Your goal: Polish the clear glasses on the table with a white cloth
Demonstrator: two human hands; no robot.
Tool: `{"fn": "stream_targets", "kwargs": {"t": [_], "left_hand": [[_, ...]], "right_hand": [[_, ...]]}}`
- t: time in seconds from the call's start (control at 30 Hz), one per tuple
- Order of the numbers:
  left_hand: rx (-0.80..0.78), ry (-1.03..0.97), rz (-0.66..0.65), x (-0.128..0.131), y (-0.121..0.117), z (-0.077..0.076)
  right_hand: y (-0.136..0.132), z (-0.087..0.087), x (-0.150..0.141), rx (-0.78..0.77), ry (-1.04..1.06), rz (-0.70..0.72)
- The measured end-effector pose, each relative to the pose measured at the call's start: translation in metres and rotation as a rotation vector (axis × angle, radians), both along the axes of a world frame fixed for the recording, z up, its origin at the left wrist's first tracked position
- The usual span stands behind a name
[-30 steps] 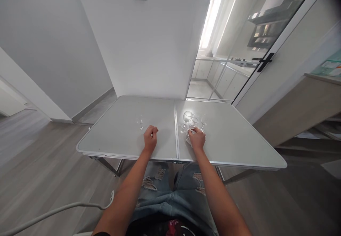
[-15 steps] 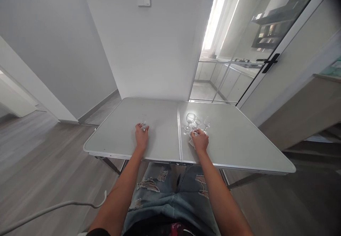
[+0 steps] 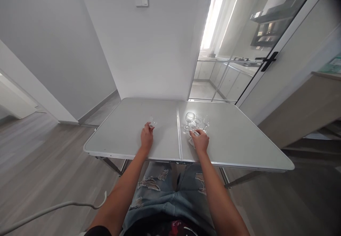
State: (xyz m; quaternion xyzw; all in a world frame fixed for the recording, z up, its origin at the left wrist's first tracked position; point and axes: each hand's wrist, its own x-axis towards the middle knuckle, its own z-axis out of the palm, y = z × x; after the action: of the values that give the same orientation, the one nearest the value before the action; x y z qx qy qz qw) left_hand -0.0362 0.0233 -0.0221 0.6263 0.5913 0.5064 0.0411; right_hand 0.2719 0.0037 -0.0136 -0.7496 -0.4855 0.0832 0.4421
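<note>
Your left hand [image 3: 147, 136]: on the left half of the tabletop [image 3: 239, 140], fingers drawn narrow around the lower part of a small clear glass [image 3: 152, 122].
Held glass: at your left fingertips, its clear upper part showing just beyond them; its outline is too faint to tell the exact shape.
Your right hand [image 3: 201, 140]: across the seam strip [image 3: 178, 129], on the right half, thumb and fingers curved close together at something pale; you cannot tell from here how firmly it is gripped.
White piece [image 3: 191, 142]: cloth-like, showing beside and under your right thumb.
Grouped glasses: a round-bowled stemmed glass [image 3: 190, 117] stands just beyond your right hand, to its left; another clear glass [image 3: 197, 120] is beside it, and a third [image 3: 206, 121] lies to the right, all well apart from your left hand.
Your lap: ripped jeans [image 3: 157, 184] below the near edge.
</note>
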Motion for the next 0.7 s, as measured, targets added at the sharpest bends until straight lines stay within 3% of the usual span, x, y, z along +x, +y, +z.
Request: {"fn": "stream_targets", "kwargs": {"t": [0.2,0.3,0.37,0.43,0.5,0.6,0.7], "left_hand": [[-0.024,0.266,-0.166,0.015,-0.007,0.003],[-0.025,0.313,-0.238,0.014,-0.008,0.005],[-0.023,0.332,-0.291,0.014,-0.009,0.005],[-0.016,0.357,-0.36,0.013,-0.008,0.004],[-0.011,0.382,-0.425,0.014,-0.007,0.003],[-0.019,0.391,-0.46,0.014,-0.008,0.004],[-0.028,0.361,-0.427,0.014,-0.01,0.006]], "right_hand": [[-0.015,-0.003,0.01,0.097,0.051,0.111],[-0.03,-0.003,0.015,0.167,-0.025,0.053],[-0.042,0.001,0.01,0.219,0.069,0.035],[-0.053,0.007,-0.002,0.25,0.374,0.084],[-0.061,0.014,-0.023,0.257,0.815,0.134],[-0.071,0.019,-0.055,0.164,1.44,0.288],[-0.079,0.019,-0.076,0.063,1.777,0.422]]}}
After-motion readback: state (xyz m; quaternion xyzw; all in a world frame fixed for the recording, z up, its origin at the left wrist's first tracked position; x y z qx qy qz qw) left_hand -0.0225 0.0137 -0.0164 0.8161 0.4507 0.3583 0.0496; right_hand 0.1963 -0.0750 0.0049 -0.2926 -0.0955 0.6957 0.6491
